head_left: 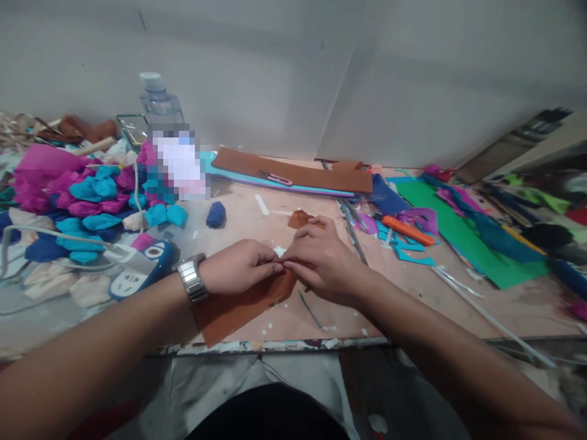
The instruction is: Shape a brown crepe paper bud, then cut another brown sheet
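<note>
A brown sheet of thin paper-like or cloth-like material (243,311) lies at the table's front edge, slanting up into my hands. My left hand (241,266), with a metal watch on its wrist, pinches the sheet's upper edge between thumb and fingers. Right beside it, my right hand (328,263) has its fingers closed on the same brown material, thumb tip nearly touching the left thumb. The fingers partly hide the gripped part. A bit of white shows between the hands. Just beyond my right fingers is a small brown piece (300,219).
Crumpled pink, blue and cream bundles (92,189) crowd the left, near a power strip (142,269) and a water bottle (160,104). Stacked brown strips (293,171) hold a pink cutter (279,179). Rightward lie an orange utility knife (408,230) and a green sheet (458,226). A wall stands behind.
</note>
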The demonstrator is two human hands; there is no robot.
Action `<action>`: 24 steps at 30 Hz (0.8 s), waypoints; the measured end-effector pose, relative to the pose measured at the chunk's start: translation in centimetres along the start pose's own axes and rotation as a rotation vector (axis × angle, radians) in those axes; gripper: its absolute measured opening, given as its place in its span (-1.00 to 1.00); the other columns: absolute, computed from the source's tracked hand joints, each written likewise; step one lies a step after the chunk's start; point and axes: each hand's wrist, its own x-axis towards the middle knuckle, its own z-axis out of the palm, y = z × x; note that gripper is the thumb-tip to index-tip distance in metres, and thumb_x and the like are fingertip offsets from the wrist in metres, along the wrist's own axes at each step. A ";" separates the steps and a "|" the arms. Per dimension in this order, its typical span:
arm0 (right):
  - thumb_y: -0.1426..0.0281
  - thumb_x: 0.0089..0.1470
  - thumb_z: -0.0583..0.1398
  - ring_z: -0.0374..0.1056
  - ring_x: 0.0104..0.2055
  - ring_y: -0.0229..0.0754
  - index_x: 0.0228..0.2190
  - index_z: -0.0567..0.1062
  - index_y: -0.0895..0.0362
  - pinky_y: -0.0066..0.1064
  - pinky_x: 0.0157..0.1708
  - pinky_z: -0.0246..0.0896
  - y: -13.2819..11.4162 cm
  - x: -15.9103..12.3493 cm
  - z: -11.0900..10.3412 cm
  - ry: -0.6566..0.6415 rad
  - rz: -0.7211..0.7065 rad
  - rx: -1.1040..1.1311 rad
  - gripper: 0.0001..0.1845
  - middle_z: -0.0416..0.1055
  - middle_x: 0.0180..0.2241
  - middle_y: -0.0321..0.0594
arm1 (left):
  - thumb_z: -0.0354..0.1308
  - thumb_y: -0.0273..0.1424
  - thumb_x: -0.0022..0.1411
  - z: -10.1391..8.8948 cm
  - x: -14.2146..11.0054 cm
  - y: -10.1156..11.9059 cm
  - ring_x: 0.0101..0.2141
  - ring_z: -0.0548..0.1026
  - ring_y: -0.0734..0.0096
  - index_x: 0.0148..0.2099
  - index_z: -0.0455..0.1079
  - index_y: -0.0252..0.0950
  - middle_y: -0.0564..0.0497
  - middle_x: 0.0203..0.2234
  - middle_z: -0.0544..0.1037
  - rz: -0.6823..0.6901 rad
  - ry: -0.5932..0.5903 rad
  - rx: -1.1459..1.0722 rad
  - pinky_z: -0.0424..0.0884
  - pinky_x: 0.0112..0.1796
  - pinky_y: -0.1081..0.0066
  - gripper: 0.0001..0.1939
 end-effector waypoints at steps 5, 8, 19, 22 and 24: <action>0.38 0.32 0.25 0.43 -0.07 -0.07 -0.27 0.62 0.02 0.00 0.26 -0.08 0.0 0.0 0.2 0.041 0.007 0.013 -0.88 0.61 -0.35 -0.28 | 0.04 -0.14 0.46 0.0 0.0 -0.1 -0.49 0.23 0.48 -0.38 0.40 -0.31 0.12 -0.57 0.33 -0.018 -0.029 -0.033 0.15 -0.43 0.44 -0.58; 0.38 0.31 0.25 0.43 -0.04 -0.05 -0.24 0.63 0.02 0.01 0.26 -0.07 0.1 0.0 0.3 0.046 0.008 0.018 -0.88 0.61 -0.32 -0.27 | 0.03 -0.15 0.46 0.1 0.1 -0.1 -0.49 0.24 0.48 -0.36 0.42 -0.32 0.12 -0.57 0.34 -0.010 -0.024 -0.034 0.15 -0.42 0.44 -0.58; 0.37 0.36 0.22 0.43 -0.08 -0.08 -0.23 0.63 0.03 -0.01 0.22 -0.04 0.5 0.1 0.8 0.107 -0.064 -0.062 -0.85 0.65 -0.33 -0.30 | 0.02 -0.17 0.47 0.2 0.1 -0.5 -0.47 0.23 0.48 -0.34 0.42 -0.32 0.12 -0.55 0.33 -0.023 -0.023 -0.041 0.14 -0.40 0.42 -0.59; 0.34 0.38 0.21 0.40 0.02 -0.01 -0.14 0.62 0.03 0.05 0.23 -0.07 0.4 0.0 0.7 0.086 -0.068 -0.170 -0.84 0.68 -0.18 -0.27 | 0.01 -0.17 0.48 0.3 0.1 -0.5 -0.45 0.27 0.46 -0.31 0.46 -0.33 0.09 -0.52 0.40 -0.021 -0.006 -0.037 0.16 -0.38 0.42 -0.59; 0.34 0.39 0.20 0.38 0.09 0.04 -0.10 0.61 0.05 0.09 0.24 -0.09 0.3 0.0 0.6 0.065 -0.060 -0.233 -0.83 0.66 -0.08 -0.22 | 0.00 -0.19 0.50 0.3 0.1 -0.5 -0.43 0.32 0.44 -0.26 0.50 -0.33 0.07 -0.48 0.47 -0.011 -0.001 -0.033 0.19 -0.35 0.41 -0.60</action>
